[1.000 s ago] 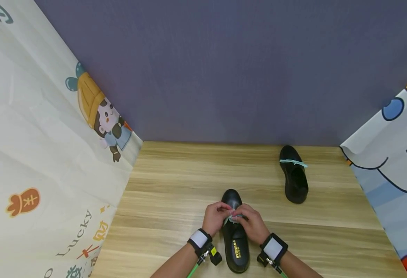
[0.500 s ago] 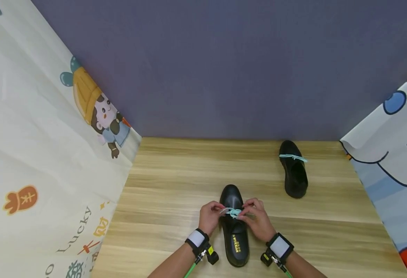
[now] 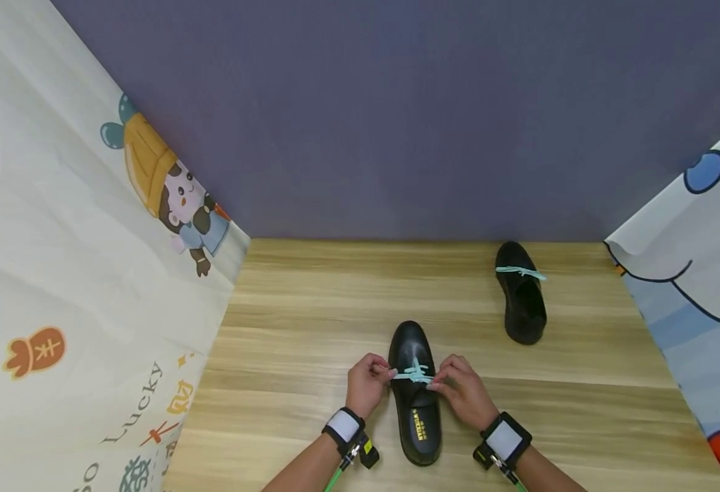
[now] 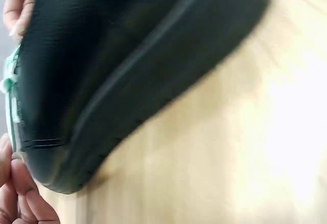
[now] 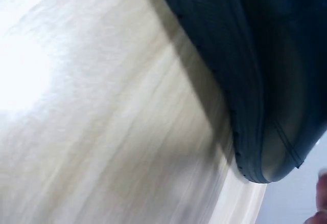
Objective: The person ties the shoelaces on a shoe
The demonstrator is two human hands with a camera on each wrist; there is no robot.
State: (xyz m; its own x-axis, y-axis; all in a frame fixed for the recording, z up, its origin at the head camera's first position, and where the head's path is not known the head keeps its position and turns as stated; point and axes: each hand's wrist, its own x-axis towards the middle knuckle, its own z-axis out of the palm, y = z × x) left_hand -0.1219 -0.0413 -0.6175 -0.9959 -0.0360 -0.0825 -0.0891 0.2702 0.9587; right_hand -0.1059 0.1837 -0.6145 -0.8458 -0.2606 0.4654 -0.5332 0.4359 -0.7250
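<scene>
A black leather shoe (image 3: 410,342) stands toe-away on the wood-grain surface, with a light teal shoelace (image 3: 415,371) knotted across its front. My left hand (image 3: 367,386) pinches the lace at the shoe's left side. On the other side, my right hand (image 3: 463,393) pinches the lace between thumb and finger. Seen from the left wrist, the lace (image 4: 10,83) runs stretched between the two hands, along the top of the shoe (image 4: 127,60). The right wrist view has mainly the shoe's side (image 5: 245,81), with only fingertips at its right edge.
A second black shoe (image 3: 520,307) with a teal lace across it stands farther back on the right. A dark blue-grey panel (image 3: 421,123) rises behind the wood-grain surface (image 3: 310,294). Printed white sheets border it left (image 3: 76,260) and right (image 3: 667,273).
Both hands started close together over the knot and have drawn apart to either side. The lace, earlier mostly covered by fingers, now lies stretched between them. The head view has shifted slightly.
</scene>
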